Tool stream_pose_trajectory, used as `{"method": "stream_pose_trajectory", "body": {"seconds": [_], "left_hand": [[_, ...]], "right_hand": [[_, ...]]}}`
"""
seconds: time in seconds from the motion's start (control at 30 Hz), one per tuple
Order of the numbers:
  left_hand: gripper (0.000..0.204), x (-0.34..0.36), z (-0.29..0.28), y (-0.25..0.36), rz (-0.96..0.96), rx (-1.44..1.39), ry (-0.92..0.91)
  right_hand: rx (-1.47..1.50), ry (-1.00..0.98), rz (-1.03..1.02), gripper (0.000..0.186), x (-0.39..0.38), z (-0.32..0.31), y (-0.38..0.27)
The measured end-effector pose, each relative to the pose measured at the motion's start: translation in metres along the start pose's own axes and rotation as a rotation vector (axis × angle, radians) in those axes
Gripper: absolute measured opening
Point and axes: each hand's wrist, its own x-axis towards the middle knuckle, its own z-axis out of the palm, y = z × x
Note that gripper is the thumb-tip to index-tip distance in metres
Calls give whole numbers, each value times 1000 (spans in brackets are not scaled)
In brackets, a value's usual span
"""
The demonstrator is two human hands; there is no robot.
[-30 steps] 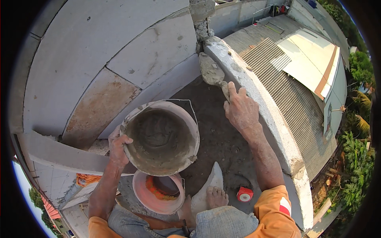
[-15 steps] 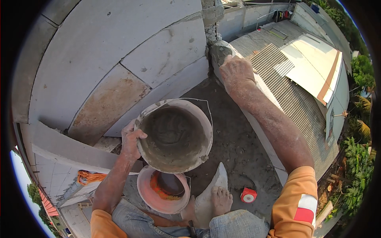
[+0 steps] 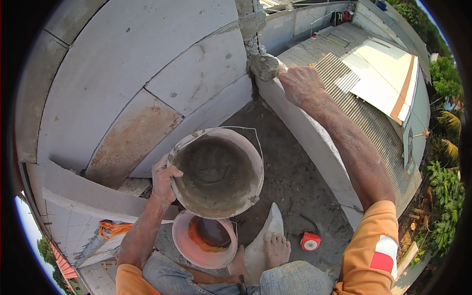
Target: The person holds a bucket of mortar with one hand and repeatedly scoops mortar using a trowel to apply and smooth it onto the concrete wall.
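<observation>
My left hand (image 3: pixel 164 179) grips the left rim of a mortar-caked bucket (image 3: pixel 258 169) with a thin wire handle. Wet grey mortar (image 3: pixel 209 162) lies in the bottom of it. At the far end of a low white block wall (image 3: pixel 307 130), my right hand (image 3: pixel 301 84) is closed around a trowel (image 3: pixel 264 67). The handle is hidden in my fist. Grey mortar coats the rounded blade, which is over the wall's top beside the corner with the tall block wall (image 3: pixel 196 64).
A pinkish bucket (image 3: pixel 184 241) with dark liquid stands near my feet. A red tape measure (image 3: pixel 310 241) rests on the grey, mortar-smeared floor (image 3: pixel 285 177). A grey slab (image 3: pixel 93 189) juts in at the left. Beyond the low wall is a corrugated roof (image 3: pixel 364 113).
My right hand has shifted right and its wrist has turned, so more of the trowel blade shows. My left hand keeps its hold on the bucket rim. The whole view has shifted slightly.
</observation>
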Motion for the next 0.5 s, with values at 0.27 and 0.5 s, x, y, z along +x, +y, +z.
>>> {"method": "stream_pose_trajectory", "body": {"seconds": [0.27, 0.5], "left_hand": [[55, 4, 8, 5, -9, -19, 13], [58, 5, 10, 7, -37, -61, 36]], "right_hand": [[484, -19, 172, 60, -41, -21, 52], [643, 5, 346, 54, -125, -36, 27]]}}
